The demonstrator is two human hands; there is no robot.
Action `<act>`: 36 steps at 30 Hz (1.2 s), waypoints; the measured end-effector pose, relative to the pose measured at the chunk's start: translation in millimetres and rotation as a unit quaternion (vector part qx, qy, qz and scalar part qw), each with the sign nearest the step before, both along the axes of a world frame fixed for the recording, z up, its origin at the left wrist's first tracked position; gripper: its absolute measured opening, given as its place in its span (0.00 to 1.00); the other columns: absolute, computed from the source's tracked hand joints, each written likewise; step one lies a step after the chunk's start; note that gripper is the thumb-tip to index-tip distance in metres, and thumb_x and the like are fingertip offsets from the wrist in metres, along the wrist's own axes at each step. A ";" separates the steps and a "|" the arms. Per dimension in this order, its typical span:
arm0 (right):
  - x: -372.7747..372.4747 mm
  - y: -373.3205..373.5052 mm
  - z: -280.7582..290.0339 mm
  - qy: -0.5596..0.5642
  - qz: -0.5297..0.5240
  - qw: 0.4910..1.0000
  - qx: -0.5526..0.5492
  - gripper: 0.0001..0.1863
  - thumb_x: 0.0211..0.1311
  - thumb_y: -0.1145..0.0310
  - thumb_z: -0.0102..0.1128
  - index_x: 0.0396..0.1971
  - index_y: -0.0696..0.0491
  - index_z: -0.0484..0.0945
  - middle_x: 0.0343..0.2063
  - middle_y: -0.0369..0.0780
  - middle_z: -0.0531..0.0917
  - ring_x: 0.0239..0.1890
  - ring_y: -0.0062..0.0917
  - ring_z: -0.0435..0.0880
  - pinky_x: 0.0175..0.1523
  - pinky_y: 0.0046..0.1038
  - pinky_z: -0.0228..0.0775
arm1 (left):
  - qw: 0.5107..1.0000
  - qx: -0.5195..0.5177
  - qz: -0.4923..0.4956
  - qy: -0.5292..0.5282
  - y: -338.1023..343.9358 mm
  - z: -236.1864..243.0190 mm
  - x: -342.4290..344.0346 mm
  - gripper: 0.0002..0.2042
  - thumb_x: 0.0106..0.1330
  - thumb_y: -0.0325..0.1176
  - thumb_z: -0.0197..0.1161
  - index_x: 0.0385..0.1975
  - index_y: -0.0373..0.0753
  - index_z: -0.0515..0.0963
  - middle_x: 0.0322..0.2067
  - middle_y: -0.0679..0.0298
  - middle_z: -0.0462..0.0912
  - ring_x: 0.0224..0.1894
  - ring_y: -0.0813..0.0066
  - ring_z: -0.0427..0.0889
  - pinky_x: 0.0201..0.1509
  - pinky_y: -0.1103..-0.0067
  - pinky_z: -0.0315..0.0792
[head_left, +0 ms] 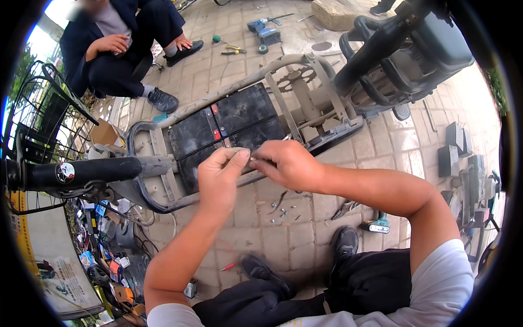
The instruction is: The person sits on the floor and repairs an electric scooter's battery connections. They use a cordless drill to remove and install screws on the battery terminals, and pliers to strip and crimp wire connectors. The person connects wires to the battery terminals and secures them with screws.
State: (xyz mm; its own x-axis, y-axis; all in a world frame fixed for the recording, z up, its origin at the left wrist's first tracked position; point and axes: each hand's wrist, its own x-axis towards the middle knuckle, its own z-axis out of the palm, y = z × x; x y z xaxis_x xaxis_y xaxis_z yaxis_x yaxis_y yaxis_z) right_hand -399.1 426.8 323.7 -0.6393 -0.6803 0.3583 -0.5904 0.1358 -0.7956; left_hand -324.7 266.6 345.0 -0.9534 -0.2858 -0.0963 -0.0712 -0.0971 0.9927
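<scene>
Both of my hands meet over the near edge of a scooter frame (146, 197). My left hand (220, 170) is closed in a pinch, thumb against the fingers. Right beside it, my right hand (287, 163) is also closed, its fingertips nearly touching the left ones. Whatever sits between the fingertips is too small to make out. Just beyond the hands, several black batteries (246, 108) lie side by side in the frame, with red terminal caps (214, 109) on some of them. My hands cover part of the nearest batteries.
A person (117, 49) crouches at the far left. Beyond the frame lie a blue power drill (266, 31) and yellow-handled pliers (233, 50). Nearer me are loose screws (283, 213), pliers (345, 209) and a teal cordless tool (377, 224). Mixed clutter (117, 245) fills the left.
</scene>
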 end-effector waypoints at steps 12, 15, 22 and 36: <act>-5.2 2.2 3.5 -0.086 -0.064 0.994 -0.024 0.08 0.57 0.72 0.66 0.32 0.60 0.78 0.23 0.44 0.82 0.21 0.30 0.79 0.32 0.29 0.73 | 0.924 0.357 -0.084 -0.108 -21.1 -12.8 -3.7 0.26 0.72 0.53 0.49 0.50 0.31 0.72 0.39 0.62 0.75 0.42 0.72 0.73 0.51 0.75 0.70; -4.4 2.1 -1.2 -0.094 -0.064 0.992 -0.050 0.09 0.56 0.71 0.67 0.32 0.58 0.78 0.26 0.43 0.82 0.27 0.34 0.80 0.34 0.31 0.73 | 0.894 0.435 -0.031 -0.102 -10.6 -8.3 2.4 0.29 0.70 0.48 0.50 0.58 0.25 0.64 0.54 0.51 0.71 0.60 0.60 0.70 0.69 0.66 0.63; -5.9 9.5 2.8 -0.131 -0.042 0.990 -0.028 0.09 0.54 0.72 0.67 0.31 0.59 0.77 0.29 0.43 0.80 0.29 0.33 0.80 0.36 0.31 0.73 | 0.897 0.439 -0.030 -0.048 -11.9 -7.9 8.7 0.28 0.60 0.26 0.44 0.62 0.21 0.56 0.64 0.42 0.59 0.69 0.50 0.58 0.75 0.62 0.53; 11.1 8.5 -5.5 0.023 0.001 0.996 -0.090 0.12 0.51 0.79 0.67 0.37 0.56 0.77 0.32 0.41 0.78 0.32 0.32 0.80 0.36 0.27 0.74 | 0.933 0.343 -0.096 -0.057 5.3 -6.7 12.0 0.26 0.72 0.28 0.49 0.69 0.37 0.54 0.63 0.56 0.66 0.63 0.65 0.69 0.69 0.66 0.61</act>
